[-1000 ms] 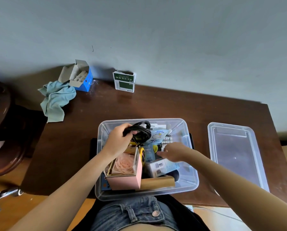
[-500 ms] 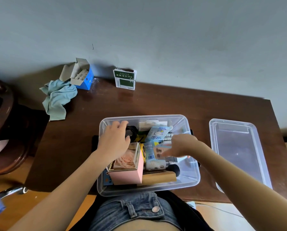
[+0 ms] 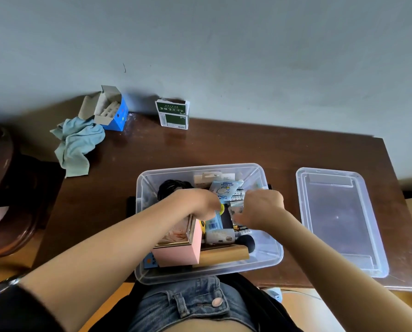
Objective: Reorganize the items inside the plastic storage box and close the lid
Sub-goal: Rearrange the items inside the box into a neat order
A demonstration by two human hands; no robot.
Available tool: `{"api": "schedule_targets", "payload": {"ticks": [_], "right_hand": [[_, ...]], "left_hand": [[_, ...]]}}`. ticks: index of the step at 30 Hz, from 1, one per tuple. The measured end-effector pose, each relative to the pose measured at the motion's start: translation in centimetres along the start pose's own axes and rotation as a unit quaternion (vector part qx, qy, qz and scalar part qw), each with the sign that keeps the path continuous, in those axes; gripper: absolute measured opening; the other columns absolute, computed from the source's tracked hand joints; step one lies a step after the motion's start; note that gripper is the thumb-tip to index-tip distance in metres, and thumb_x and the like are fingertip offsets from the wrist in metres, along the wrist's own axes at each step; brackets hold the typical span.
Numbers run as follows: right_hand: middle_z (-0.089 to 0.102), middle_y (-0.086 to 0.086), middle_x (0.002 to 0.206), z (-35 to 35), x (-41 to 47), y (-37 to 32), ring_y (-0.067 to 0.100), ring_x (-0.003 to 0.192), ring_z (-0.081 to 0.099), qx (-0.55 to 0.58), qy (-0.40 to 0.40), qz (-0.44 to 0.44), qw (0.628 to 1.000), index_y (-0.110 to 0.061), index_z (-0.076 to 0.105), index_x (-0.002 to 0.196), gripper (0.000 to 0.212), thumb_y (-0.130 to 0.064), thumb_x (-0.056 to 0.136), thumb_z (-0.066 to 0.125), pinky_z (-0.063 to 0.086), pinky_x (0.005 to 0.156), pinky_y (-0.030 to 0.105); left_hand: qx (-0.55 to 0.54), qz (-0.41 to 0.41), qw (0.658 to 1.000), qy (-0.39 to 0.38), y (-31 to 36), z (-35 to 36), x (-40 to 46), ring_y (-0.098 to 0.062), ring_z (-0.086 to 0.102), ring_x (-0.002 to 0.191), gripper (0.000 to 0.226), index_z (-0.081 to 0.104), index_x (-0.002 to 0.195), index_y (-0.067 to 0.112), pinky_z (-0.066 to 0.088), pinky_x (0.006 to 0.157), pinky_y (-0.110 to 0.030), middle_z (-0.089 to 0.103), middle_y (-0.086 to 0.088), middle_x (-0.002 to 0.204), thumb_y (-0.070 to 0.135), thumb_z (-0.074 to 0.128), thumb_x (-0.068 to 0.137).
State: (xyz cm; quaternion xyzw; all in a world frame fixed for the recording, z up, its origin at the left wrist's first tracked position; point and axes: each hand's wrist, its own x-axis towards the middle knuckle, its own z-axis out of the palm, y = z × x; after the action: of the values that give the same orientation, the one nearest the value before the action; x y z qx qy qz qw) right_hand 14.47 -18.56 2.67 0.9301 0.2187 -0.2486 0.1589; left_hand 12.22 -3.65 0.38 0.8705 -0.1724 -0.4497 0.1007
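The clear storage box [image 3: 272,255] is set on the desk [image 3: 224,149], its lid [image 3: 339,221] laid beside it. A pink box [image 3: 178,256], wooden block [image 3: 221,255], black cable [image 3: 169,188] and wipes packet [image 3: 225,189] are held inside. Both the left hand [image 3: 195,204] and right hand [image 3: 262,207] are blurred above the contents; whether their fingers grip anything cannot be told.

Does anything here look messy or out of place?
Yes. The teal cloth lies crumpled at the table's far-left edge, one corner hanging over. Beside it, the blue carton leans tilted with flaps open.
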Motion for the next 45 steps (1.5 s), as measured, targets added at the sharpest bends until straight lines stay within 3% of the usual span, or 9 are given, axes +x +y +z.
{"api": "schedule_targets", "payload": {"ticks": [3,8,16,26,31,35,38,42,45], "right_hand": [[0.06,0.0,0.098,0.0,-0.1,0.0,0.019,0.083,0.054,0.002,-0.004,-0.005,1.0,-0.016,0.058,0.105,0.046,-0.055,0.084,0.047,0.033,0.057,0.024],[0.057,0.001,0.105,0.3,-0.3,0.4,0.019,0.088,0.056,0.03,0.006,0.002,1.0,-0.014,0.055,0.111,0.053,-0.059,0.084,0.045,0.032,0.055,0.025],[0.055,0.003,0.107,0.4,-0.2,0.6,0.02,0.08,0.046,0.029,0.011,-0.006,0.999,-0.013,0.054,0.111,0.054,-0.059,0.083,0.046,0.025,0.049,0.026],[0.055,0.001,0.109,0.6,-0.2,1.0,0.019,0.087,0.053,0.036,0.01,-0.029,0.999,-0.015,0.053,0.113,0.055,-0.061,0.082,0.048,0.03,0.053,0.025],[0.056,0.0,0.103,0.3,-0.6,1.3,0.019,0.088,0.054,0.038,0.011,-0.034,0.999,-0.017,0.054,0.112,0.052,-0.059,0.082,0.049,0.035,0.058,0.026],[0.051,-0.004,0.084,0.2,-0.9,1.8,0.018,0.074,0.05,0.041,0.003,-0.034,0.999,-0.019,0.051,0.094,0.042,-0.058,0.079,0.053,0.03,0.051,0.024],[0.053,-0.005,0.084,0.3,-1.0,1.9,0.017,0.073,0.051,0.044,0.012,-0.037,0.998,-0.02,0.05,0.092,0.041,-0.059,0.079,0.052,0.032,0.051,0.024],[0.053,-0.004,0.079,0.1,-0.8,1.7,0.017,0.071,0.052,0.04,0.018,-0.045,0.998,-0.02,0.047,0.084,0.038,-0.057,0.08,0.052,0.031,0.049,0.023],[0.058,-0.004,0.083,0.0,-0.6,1.6,0.019,0.073,0.05,0.04,0.016,-0.045,0.998,-0.02,0.049,0.086,0.035,-0.055,0.082,0.052,0.03,0.05,0.024]], "left_hand": [[0.04,-0.026,0.993,-0.107,1.2,-0.1,2.0,-0.022,0.047,0.082,0.067,0.007,0.153,0.019,0.039,0.057,-0.027,0.032,-0.016,0.145,-0.002,0.03,0.094],[0.148,-0.088,0.985,-0.021,2.9,1.8,3.3,-0.038,0.04,0.128,0.061,0.011,0.152,0.017,0.044,0.09,-0.037,0.008,-0.021,0.154,0.012,0.038,0.098],[0.173,-0.157,0.972,-0.039,1.5,2.1,4.0,-0.032,0.039,0.129,0.062,0.015,0.151,0.018,0.044,0.098,-0.039,0.034,-0.009,0.147,0.021,0.043,0.096],[-0.083,-0.108,0.99,0.035,-0.1,2.3,3.9,-0.034,0.026,0.137,0.053,0.039,0.143,0.029,0.032,0.106,-0.041,0.023,-0.011,0.15,0.023,0.05,0.092],[-0.117,-0.016,0.98,0.163,-1.0,1.1,2.7,-0.019,0.048,0.122,0.043,0.059,0.127,0.02,0.044,0.097,-0.035,0.051,0.002,0.132,0.005,0.05,0.088],[-0.188,0.034,0.941,0.279,-1.9,-0.1,-0.6,-0.007,0.061,0.094,0.014,0.075,0.093,0.027,0.045,0.077,-0.023,0.067,0.013,0.099,0.019,0.066,0.085],[-0.291,0.088,0.927,0.22,-2.5,-1.1,-4.0,-0.004,0.063,0.077,0.01,0.076,0.082,0.028,0.048,0.068,-0.019,0.071,0.013,0.083,0.019,0.076,0.078],[-0.132,0.073,0.98,0.13,-0.8,0.1,-5.0,-0.001,0.05,0.055,0.031,0.053,0.111,0.028,0.034,0.047,-0.013,0.055,0.01,0.067,0.012,0.061,0.085],[0.008,-0.001,0.99,0.14,1.4,1.1,-4.4,-0.013,0.039,0.047,0.087,-0.002,0.148,0.033,0.024,0.041,-0.027,0.038,0.0,0.056,0.002,0.05,0.085]]}}
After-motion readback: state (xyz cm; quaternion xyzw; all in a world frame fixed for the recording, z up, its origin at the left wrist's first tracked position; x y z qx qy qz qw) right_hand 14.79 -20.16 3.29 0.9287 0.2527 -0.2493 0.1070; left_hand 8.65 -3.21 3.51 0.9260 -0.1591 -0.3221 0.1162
